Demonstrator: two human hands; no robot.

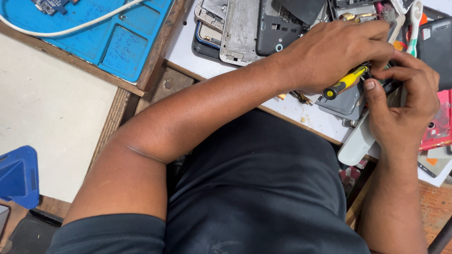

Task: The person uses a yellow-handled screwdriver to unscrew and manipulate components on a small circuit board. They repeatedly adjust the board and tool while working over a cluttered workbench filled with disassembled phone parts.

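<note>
My left hand (336, 49) reaches across my body to the right side of the white worktop (188, 51) and grips a small screwdriver (346, 82) with a yellow and black handle. The handle sticks out below the palm, tip pointing right. My right hand (405, 106) meets it there, thumb beside the screwdriver tip and fingers curled around a small dark phone part (391, 85), mostly hidden by both hands. A grey phone cover (341, 104) lies just under the screwdriver.
Several stripped phone frames and back covers (245, 28) are piled at the back. A blue work mat (117, 40) with a white cable (70, 29) lies left. A white and green toothbrush (415, 21), a white casing (354, 146) and a pink part (440, 122) crowd the right edge.
</note>
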